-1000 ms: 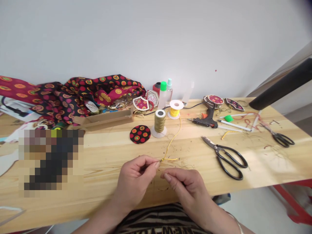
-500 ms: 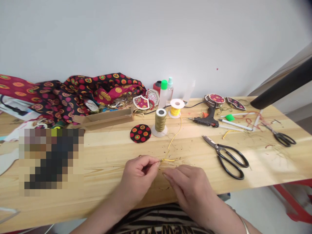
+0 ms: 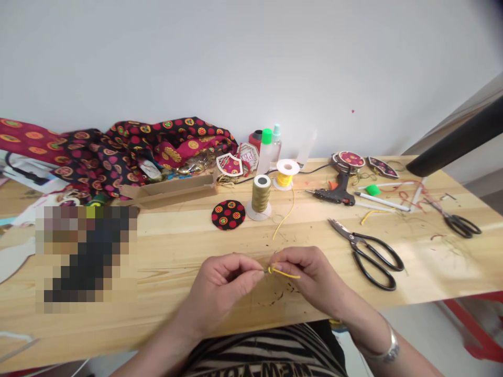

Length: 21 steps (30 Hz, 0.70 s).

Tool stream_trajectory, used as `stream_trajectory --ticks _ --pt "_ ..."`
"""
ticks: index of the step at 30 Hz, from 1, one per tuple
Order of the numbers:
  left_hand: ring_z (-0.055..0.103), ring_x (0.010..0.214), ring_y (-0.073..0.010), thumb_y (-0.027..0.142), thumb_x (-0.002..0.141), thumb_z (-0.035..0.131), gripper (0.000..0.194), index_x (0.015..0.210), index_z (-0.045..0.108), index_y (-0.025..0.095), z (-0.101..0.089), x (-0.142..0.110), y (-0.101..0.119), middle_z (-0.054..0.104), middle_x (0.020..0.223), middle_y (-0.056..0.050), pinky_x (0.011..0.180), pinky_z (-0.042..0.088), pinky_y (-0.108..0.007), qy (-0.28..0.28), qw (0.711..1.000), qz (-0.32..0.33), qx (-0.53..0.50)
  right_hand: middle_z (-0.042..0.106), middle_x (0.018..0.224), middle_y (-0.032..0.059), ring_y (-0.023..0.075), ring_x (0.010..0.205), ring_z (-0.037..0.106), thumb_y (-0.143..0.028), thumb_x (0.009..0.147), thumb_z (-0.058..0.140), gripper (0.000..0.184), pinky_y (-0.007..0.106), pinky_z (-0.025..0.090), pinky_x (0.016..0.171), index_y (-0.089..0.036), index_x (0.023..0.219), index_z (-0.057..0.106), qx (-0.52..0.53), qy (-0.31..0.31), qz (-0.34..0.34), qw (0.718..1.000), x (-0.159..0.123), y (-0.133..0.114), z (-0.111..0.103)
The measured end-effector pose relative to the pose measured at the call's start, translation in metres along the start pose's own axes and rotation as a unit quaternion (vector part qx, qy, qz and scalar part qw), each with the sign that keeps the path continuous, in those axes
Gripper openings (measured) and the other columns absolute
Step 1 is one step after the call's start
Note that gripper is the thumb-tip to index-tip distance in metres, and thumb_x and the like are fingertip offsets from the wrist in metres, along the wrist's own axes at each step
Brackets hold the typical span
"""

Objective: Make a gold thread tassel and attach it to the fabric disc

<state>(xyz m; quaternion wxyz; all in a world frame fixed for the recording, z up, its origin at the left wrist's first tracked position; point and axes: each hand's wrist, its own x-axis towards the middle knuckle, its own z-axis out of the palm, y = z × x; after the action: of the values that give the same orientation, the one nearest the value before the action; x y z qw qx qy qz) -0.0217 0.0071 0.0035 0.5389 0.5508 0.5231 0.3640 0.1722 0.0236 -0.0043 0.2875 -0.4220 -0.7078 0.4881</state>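
Near the table's front edge, my left hand [image 3: 226, 285] is closed in a pinch on a short olive-dark bit at the knotted end of a yellow cord [image 3: 288, 274]. Facing it, my right hand [image 3: 308, 272] pinches the same cord at the knot, its fingertips almost meeting those of the left. A loose tail of cord lies across the right fingers. Beyond the hands stand a spool of yellow cord [image 3: 284, 179], with a strand trailing from it toward me, and a spool of olive thread [image 3: 261, 193]. A round patterned fabric piece [image 3: 228, 214] lies to their left.
Black-handled scissors [image 3: 373, 256] lie right of my hands. Behind them are a hot glue gun [image 3: 334, 195], a white pen [image 3: 381, 201] and smaller scissors [image 3: 461, 225]. Patterned fabric [image 3: 129, 141] and a cardboard tray [image 3: 176, 193] fill the back left. A blurred-out patch covers the left.
My right hand has come up and left to take hold of the yellow cord at the knot. My left hand keeps its pinch. The view has shifted slightly.
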Motion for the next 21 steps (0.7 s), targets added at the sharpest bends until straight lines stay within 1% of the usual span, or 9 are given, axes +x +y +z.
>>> stream_trajectory --ticks 3,7,10,15,21 --pt "0.048 0.050 -0.0099 0.026 0.072 0.064 0.012 0.065 0.070 0.018 0.002 0.003 -0.001 0.060 0.055 0.002 0.048 0.040 -0.019 0.045 0.999 -0.012 -0.020 0.055 0.062 -0.0035 0.0088 0.058 0.045 -0.028 0.092 0.047 0.028 0.021 0.036 0.054 -0.017 0.072 0.063 0.025 0.004 0.023 0.999 -0.006 0.001 0.013" --pt "0.054 0.057 -0.0118 0.027 0.073 0.063 0.014 0.065 0.070 0.017 0.005 0.005 0.000 0.065 0.061 0.000 0.054 0.044 -0.020 0.074 0.997 -0.013 -0.014 0.050 0.062 -0.0041 0.0088 0.059 0.043 -0.026 0.093 0.044 0.026 0.022 0.036 0.056 -0.018 0.072 0.057 -0.011 0.017 0.016 1.000 -0.013 -0.008 0.021" --pt "0.055 0.059 -0.0125 0.026 0.074 0.062 0.014 0.066 0.069 0.016 0.007 0.005 0.000 0.066 0.062 0.000 0.055 0.045 -0.020 0.093 0.996 -0.010 0.009 0.045 0.061 -0.0046 0.0085 0.057 0.039 -0.022 0.094 0.042 0.026 0.022 0.033 0.056 -0.018 0.069 0.050 -0.045 0.012 0.000 0.999 -0.015 -0.015 0.021" --pt "0.056 0.057 -0.0125 0.024 0.074 0.060 0.015 0.063 0.068 0.016 0.009 0.002 -0.002 0.067 0.061 0.000 0.055 0.045 -0.020 0.114 0.992 0.012 0.057 0.029 0.058 -0.0054 0.0094 0.053 0.028 -0.017 0.093 0.039 0.030 0.025 0.028 0.052 -0.019 0.063 0.040 -0.073 0.000 -0.027 0.997 -0.018 -0.020 0.020" --pt "0.055 0.055 -0.0132 0.024 0.075 0.057 0.019 0.062 0.067 0.015 0.013 0.001 -0.005 0.066 0.059 -0.002 0.051 0.043 -0.020 0.140 0.984 0.025 0.107 0.027 0.057 -0.0061 0.0085 0.052 0.027 -0.013 0.091 0.039 0.028 0.024 0.026 0.051 -0.019 0.064 0.039 -0.103 -0.018 -0.071 0.992 -0.019 -0.016 0.020"
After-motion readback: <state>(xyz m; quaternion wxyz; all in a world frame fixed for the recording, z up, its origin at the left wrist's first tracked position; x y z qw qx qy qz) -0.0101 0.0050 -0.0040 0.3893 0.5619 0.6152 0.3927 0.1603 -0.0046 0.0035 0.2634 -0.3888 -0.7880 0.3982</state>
